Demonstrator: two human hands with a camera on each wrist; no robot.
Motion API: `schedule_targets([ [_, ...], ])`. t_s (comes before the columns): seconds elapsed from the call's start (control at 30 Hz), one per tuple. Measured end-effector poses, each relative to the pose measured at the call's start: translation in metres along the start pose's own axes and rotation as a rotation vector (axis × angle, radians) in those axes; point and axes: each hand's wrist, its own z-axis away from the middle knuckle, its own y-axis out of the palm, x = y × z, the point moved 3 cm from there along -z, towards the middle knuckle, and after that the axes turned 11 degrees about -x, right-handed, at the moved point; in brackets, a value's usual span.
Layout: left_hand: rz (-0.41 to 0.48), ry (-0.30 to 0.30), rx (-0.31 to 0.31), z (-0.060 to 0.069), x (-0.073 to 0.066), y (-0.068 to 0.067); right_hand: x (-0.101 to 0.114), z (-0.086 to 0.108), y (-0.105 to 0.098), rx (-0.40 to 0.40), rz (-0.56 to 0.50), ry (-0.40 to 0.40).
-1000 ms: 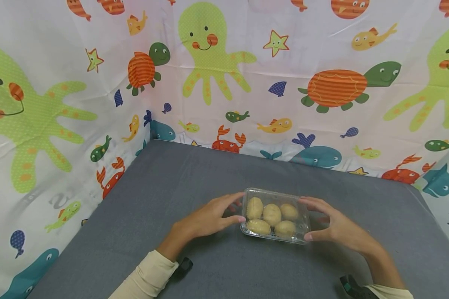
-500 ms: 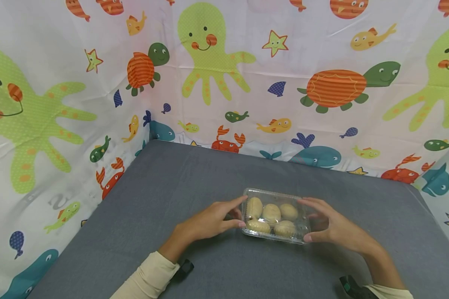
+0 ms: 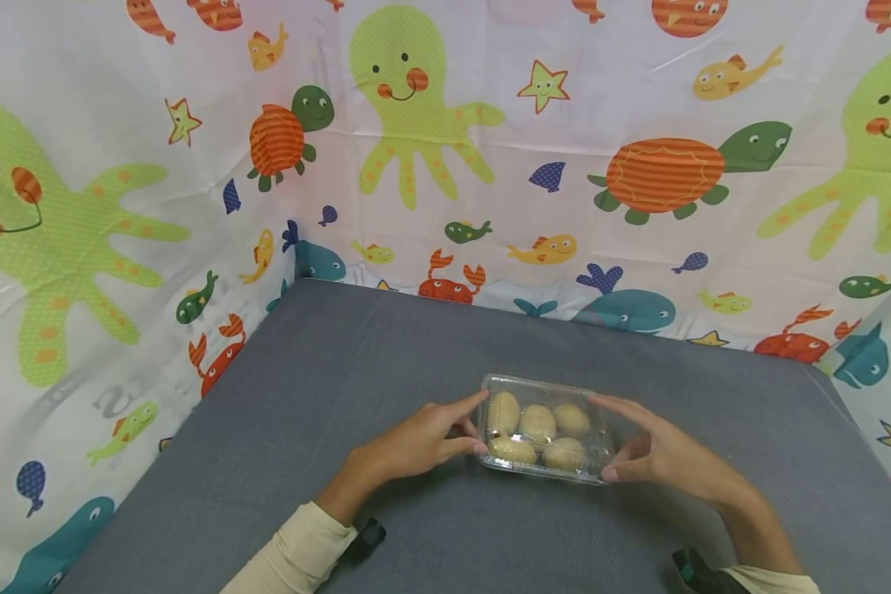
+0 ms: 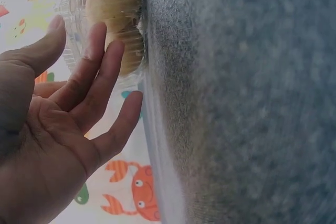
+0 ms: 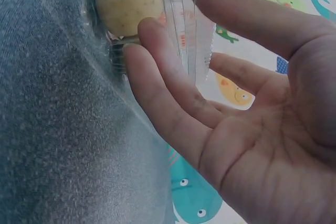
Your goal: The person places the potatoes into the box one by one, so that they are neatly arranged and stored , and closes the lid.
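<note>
In the head view a clear plastic box (image 3: 545,474) with a ridged rim sits on the grey table, its lid shut over several pale yellow potatoes (image 3: 538,422). At its left end is my left hand (image 3: 416,441), the index fingertip at the far corner and the thumb at the near one. My right hand (image 3: 668,450) spans the right end in much the same way. Both wrist views show loosely extended fingers, the left hand (image 4: 63,114) and the right hand (image 5: 247,114) each with fingertips at the box wall. Neither hand's fingers are tightly curled.
The grey cloth-covered table (image 3: 371,338) extends around the box. A white curtain (image 3: 483,190) printed with sea animals hangs along its back and sides. A dark wrist device (image 3: 367,536) shows at the left cuff, another device (image 3: 694,569) at the right.
My left hand has closed in on the box's left end, its index fingertip coming onto the far corner. The right fingers have shifted slightly; the box has stayed nearly in place.
</note>
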Motion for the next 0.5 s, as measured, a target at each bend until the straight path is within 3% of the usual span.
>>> schedule_targets([
  [0.5,0.030,-0.022,-0.017,-0.0006,0.0014,0.0050,-0.0023,-0.0018,0.0018,0.020,-0.067,0.002],
])
